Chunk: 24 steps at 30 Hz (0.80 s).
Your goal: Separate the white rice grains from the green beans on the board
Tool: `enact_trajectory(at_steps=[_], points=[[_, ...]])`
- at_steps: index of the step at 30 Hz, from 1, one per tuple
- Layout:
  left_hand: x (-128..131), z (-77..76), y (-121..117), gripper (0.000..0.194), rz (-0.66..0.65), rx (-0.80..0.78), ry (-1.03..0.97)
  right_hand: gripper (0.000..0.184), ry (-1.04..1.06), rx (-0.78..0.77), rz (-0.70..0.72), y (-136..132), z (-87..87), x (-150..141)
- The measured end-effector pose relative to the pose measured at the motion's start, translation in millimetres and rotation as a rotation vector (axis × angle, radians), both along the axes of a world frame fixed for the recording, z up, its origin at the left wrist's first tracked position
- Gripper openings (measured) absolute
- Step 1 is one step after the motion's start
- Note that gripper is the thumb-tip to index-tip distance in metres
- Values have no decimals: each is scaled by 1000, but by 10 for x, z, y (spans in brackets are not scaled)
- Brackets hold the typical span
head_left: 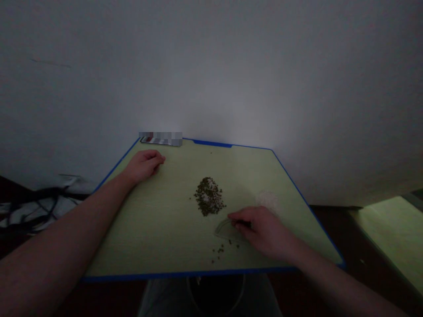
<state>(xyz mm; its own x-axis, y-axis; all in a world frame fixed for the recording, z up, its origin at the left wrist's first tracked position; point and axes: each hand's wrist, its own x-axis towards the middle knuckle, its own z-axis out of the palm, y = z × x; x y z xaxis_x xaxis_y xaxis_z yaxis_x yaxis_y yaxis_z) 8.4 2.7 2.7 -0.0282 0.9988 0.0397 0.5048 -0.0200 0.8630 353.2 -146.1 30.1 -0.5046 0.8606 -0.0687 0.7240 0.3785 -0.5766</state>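
Two bare hands are in front of you, and they stay well apart. Your right hand (262, 231) lies low over the board, with the fingers turned to the left and pinching the edge of a clear plastic piece (228, 231) of half-round shape. Something thin and dark shows between your fingertips (236, 215), but it is too small for me to tell what it is. Your left hand (143, 166) rests on the far left part of the board, loosely curled, with the knuckles up, and I see nothing inside it. Both forearms come in from the lower corners and lie bare.

The pale green board (148, 233) with a blue edge carries everything. Just above the plastic piece, near the middle of the board, sits a heap of small dark green grains (208, 197). A few loose grains (218, 251) lie below the plastic piece, close to the near edge. To the right of the heap is a faint white patch (267, 201), too blurred to name, and it is just above your right hand.

At the far edge lies a flat object (161, 140), partly blurred out. Behind the board stands a pale wall (211, 66). On the left are a dark cable (39, 207) and a white cloth (20, 218), and on the right is a second green surface (393, 233).
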Motion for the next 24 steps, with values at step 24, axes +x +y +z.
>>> enact_trajectory(at_steps=[24], points=[[-23, -40, 26, 23, 1, 18, -4, 30, 54, -146, 141, -351, 105, -169]])
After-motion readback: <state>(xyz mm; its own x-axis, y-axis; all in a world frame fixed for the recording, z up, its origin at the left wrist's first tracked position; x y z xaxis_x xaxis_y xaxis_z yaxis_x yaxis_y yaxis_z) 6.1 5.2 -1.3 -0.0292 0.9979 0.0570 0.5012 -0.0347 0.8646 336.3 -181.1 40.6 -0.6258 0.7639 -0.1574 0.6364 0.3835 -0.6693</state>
